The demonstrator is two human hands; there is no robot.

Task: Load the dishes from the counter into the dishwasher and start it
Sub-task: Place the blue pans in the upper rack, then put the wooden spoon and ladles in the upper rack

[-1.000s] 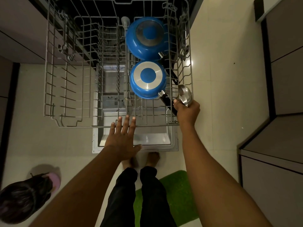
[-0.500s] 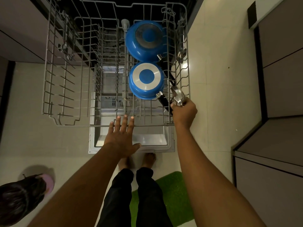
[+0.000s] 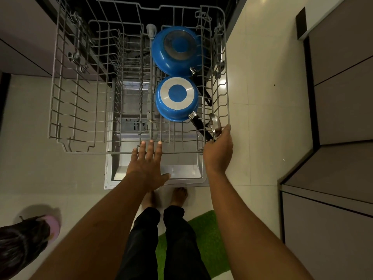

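The grey wire dishwasher rack (image 3: 60, 110) is pulled out over the open door. Two blue pans lie upside down along its right side, the larger pan (image 3: 177, 49) at the back and the smaller pan (image 3: 176, 98) in front, their black handles pointing right and toward me. A small steel cup (image 3: 215, 123) stands on edge in the rack's front right corner. My right hand (image 3: 219, 150) is just behind it, its straightened fingers touching the cup. My left hand (image 3: 148, 160) lies flat with spread fingers over the rack's front rim.
The open dishwasher door (image 3: 181, 172) lies below the rack, my bare feet at its edge. A green mat (image 3: 210, 235) is under me. Another person's head (image 3: 22, 245) is at bottom left. Grey cabinets (image 3: 333, 219) stand on the right.
My right hand has set the steel cup down into the rack's front right corner and loosened its grip. The left hand has stayed at the front rim.
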